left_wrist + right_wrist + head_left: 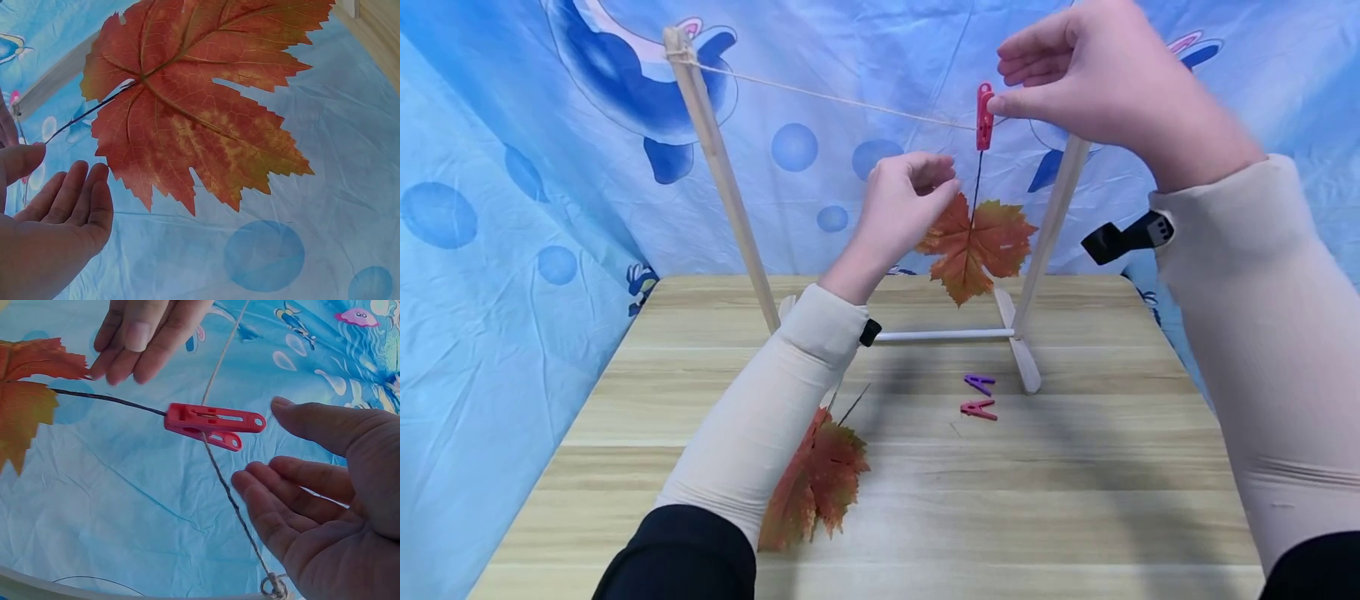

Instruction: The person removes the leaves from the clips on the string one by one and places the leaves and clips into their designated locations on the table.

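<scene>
A red clothespin [984,118] sits on the string and bites the dark stem of an orange-red maple-like leaf [981,250], which hangs below. My right hand [1093,71] is beside the clothespin; in the right wrist view its thumb and fingers are parted around the clip's handle end, with a small gap from it. My left hand [906,196] is left of the stem, fingers loosely bent and holding nothing. In the left wrist view the leaf [194,94] spreads in front of that hand, its stem end passing close to the thumb.
The string [835,100] runs between two wooden posts [718,158] joined low by a white rod [947,335]. On the wooden table [1037,500] lie a purple clothespin [980,382], a pinkish-red clothespin [979,409] and more leaves [831,475], partly behind my left forearm.
</scene>
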Action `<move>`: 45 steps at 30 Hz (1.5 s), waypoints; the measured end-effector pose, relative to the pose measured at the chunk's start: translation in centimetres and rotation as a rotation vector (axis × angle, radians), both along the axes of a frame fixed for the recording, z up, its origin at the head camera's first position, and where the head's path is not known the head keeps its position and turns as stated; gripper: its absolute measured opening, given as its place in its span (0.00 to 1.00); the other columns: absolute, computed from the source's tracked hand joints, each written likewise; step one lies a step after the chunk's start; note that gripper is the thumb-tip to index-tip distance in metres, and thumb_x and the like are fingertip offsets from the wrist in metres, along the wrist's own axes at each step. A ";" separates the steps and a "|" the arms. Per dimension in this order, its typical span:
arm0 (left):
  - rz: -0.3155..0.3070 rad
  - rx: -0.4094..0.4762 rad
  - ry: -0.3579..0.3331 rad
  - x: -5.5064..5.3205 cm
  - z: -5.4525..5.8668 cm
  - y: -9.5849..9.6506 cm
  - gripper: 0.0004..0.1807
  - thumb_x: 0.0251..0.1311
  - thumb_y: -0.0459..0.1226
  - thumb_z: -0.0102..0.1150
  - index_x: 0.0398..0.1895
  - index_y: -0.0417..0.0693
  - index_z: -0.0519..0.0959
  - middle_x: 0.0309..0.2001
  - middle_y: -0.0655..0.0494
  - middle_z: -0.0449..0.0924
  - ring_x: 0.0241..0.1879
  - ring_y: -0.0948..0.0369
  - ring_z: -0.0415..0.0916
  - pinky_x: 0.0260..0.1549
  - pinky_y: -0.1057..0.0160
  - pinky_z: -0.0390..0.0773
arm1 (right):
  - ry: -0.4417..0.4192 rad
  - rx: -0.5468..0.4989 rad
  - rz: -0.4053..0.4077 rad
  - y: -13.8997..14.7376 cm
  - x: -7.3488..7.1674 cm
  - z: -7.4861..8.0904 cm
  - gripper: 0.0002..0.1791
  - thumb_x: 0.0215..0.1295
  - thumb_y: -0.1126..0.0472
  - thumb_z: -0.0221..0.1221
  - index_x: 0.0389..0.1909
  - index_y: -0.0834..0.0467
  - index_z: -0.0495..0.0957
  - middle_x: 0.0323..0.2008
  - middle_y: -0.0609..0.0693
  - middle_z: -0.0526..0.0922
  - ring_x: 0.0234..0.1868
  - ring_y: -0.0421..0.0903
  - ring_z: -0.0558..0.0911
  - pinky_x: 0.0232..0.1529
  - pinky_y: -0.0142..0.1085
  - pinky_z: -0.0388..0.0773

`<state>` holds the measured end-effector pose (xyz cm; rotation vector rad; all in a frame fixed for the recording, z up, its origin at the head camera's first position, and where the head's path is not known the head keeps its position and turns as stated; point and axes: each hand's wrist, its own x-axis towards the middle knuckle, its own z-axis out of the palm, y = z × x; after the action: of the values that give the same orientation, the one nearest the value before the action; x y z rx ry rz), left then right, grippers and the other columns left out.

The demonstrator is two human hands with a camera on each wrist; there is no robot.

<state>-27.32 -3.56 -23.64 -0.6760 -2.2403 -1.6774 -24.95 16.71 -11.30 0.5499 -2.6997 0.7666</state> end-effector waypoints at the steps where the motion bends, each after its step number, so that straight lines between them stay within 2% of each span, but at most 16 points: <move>1: 0.002 -0.009 -0.001 -0.1 0.1 0.1 0.18 0.66 0.34 0.67 0.57 0.39 0.83 0.50 0.53 0.85 0.49 0.65 0.81 0.50 0.70 0.76 | -0.006 0.018 -0.007 -0.1 -0.1 0.2 0.31 0.69 0.49 0.65 0.70 0.55 0.74 0.65 0.54 0.77 0.63 0.50 0.77 0.61 0.35 0.71; 10: 0.049 -0.118 -0.001 -0.9 0.8 1.6 0.18 0.66 0.38 0.68 0.58 0.43 0.84 0.49 0.56 0.86 0.46 0.65 0.80 0.47 0.72 0.75 | -0.018 0.130 0.009 -0.4 -1.3 0.7 0.31 0.72 0.48 0.62 0.72 0.56 0.72 0.64 0.53 0.78 0.63 0.54 0.77 0.63 0.37 0.71; 16: 0.043 -0.130 0.030 -1.1 1.0 2.5 0.14 0.67 0.36 0.67 0.53 0.42 0.87 0.44 0.57 0.87 0.43 0.63 0.80 0.44 0.71 0.76 | -0.017 0.152 0.026 -0.6 -1.4 0.7 0.27 0.73 0.48 0.61 0.67 0.57 0.77 0.58 0.54 0.82 0.57 0.53 0.80 0.59 0.37 0.74; 23: 0.052 -0.205 0.039 -1.0 1.1 2.7 0.07 0.68 0.36 0.65 0.42 0.45 0.91 0.35 0.59 0.87 0.37 0.62 0.77 0.36 0.68 0.76 | 0.001 0.218 0.046 -0.7 -1.3 0.6 0.24 0.74 0.48 0.59 0.64 0.57 0.80 0.53 0.54 0.84 0.51 0.48 0.81 0.56 0.38 0.77; 29: 0.059 -0.246 0.047 -0.9 1.3 2.6 0.08 0.69 0.36 0.65 0.41 0.44 0.91 0.34 0.59 0.87 0.35 0.63 0.78 0.35 0.68 0.75 | 0.003 0.273 0.067 -0.8 -1.4 0.5 0.23 0.75 0.48 0.58 0.61 0.60 0.82 0.49 0.56 0.84 0.44 0.44 0.80 0.52 0.36 0.79; 34: 0.060 -0.262 0.069 -0.8 1.4 2.4 0.08 0.70 0.36 0.64 0.42 0.44 0.90 0.35 0.58 0.87 0.35 0.63 0.77 0.34 0.67 0.74 | 0.021 0.267 0.075 -0.8 -1.3 0.6 0.23 0.75 0.48 0.58 0.59 0.59 0.83 0.48 0.55 0.85 0.43 0.42 0.79 0.50 0.35 0.79; 40: 0.063 -0.277 0.086 -1.0 1.2 2.0 0.09 0.70 0.37 0.64 0.43 0.43 0.90 0.35 0.57 0.87 0.35 0.64 0.78 0.38 0.69 0.73 | 0.065 0.232 0.073 -0.8 -1.2 0.2 0.21 0.75 0.49 0.59 0.58 0.58 0.84 0.46 0.55 0.86 0.40 0.42 0.79 0.43 0.27 0.77; 45: 0.059 -0.287 0.082 -0.9 1.1 1.9 0.09 0.70 0.37 0.64 0.44 0.43 0.90 0.37 0.57 0.87 0.35 0.64 0.78 0.38 0.68 0.74 | 0.081 0.177 0.030 -0.7 -1.2 0.0 0.21 0.75 0.48 0.58 0.59 0.55 0.84 0.48 0.54 0.85 0.39 0.44 0.78 0.42 0.28 0.76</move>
<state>-28.23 -1.62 -22.58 -0.7189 -2.4398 -1.2889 -26.18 15.98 -11.28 0.6485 -2.7051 0.5030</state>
